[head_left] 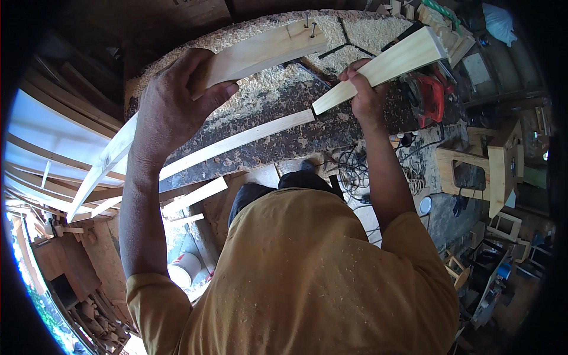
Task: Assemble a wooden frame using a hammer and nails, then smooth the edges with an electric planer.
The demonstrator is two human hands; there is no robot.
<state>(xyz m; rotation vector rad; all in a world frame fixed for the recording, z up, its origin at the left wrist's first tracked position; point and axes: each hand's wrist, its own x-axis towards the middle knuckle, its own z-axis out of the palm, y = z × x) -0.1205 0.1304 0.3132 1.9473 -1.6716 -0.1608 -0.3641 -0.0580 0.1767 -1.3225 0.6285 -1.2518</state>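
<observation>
My left hand point(171, 103) is wrapped round a long pale wooden plank point(266, 50), which stretches from the far middle of the bench to the left beyond its edge. Two nails point(310, 28) stick up near the plank's right end. In my right hand point(368, 94) is a shorter tapered wooden board point(387, 66), wide end to the far right and tilted. Its narrow end meets, or lies very near, the right end of a thin wooden strip point(236, 141) along the bench's near side. A dark gap shows between the two; whether they touch I cannot tell.
Sawdust and shavings cover the dark workbench point(266, 94). A red power tool point(427, 99) sits at its right end. Tangled cables point(352, 171) hang or lie below the near edge. A wooden stool-like frame point(488, 163) stands right; a white bucket point(184, 267) stands lower left.
</observation>
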